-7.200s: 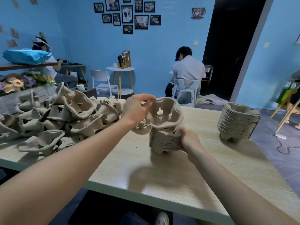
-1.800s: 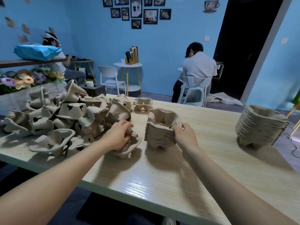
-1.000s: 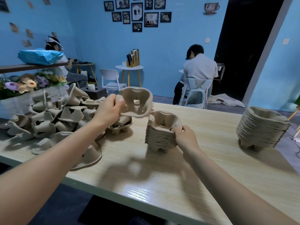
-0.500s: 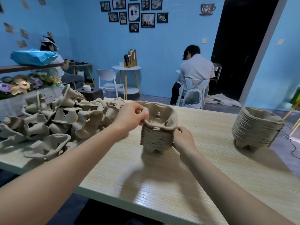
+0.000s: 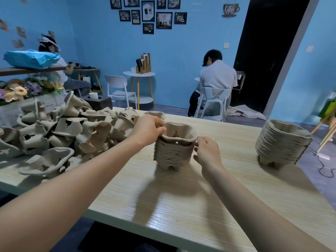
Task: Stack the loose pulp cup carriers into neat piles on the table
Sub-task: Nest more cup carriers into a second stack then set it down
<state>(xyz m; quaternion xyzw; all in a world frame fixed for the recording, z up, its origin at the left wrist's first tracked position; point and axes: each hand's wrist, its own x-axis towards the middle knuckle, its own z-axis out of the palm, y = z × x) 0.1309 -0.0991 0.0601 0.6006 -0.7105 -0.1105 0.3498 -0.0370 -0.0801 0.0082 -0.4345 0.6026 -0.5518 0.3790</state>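
Observation:
A neat pile of grey-brown pulp cup carriers (image 5: pixel 173 153) stands on the light wooden table (image 5: pixel 209 206), right in front of me. Its top carrier (image 5: pixel 179 136) sits level on the pile. My left hand (image 5: pixel 148 129) pinches that carrier's left rim with curled fingers. My right hand (image 5: pixel 206 152) holds its right rim beside the pile. A jumbled heap of loose carriers (image 5: pixel 60 131) covers the table's left part. A taller finished pile (image 5: pixel 282 144) stands at the right.
Behind the table a person in a pale shirt (image 5: pixel 217 80) sits on a white chair with their back to me. Another person (image 5: pixel 60 70) sits at a desk far left. A flower box (image 5: pixel 21 99) borders the heap. Cables (image 5: pixel 325 168) lie on the floor right.
My left hand took a carrier from the heap, lifted it over the pile and lowered it on top; half a second ago it sat tilted, now it lies level. My right hand stayed at the pile.

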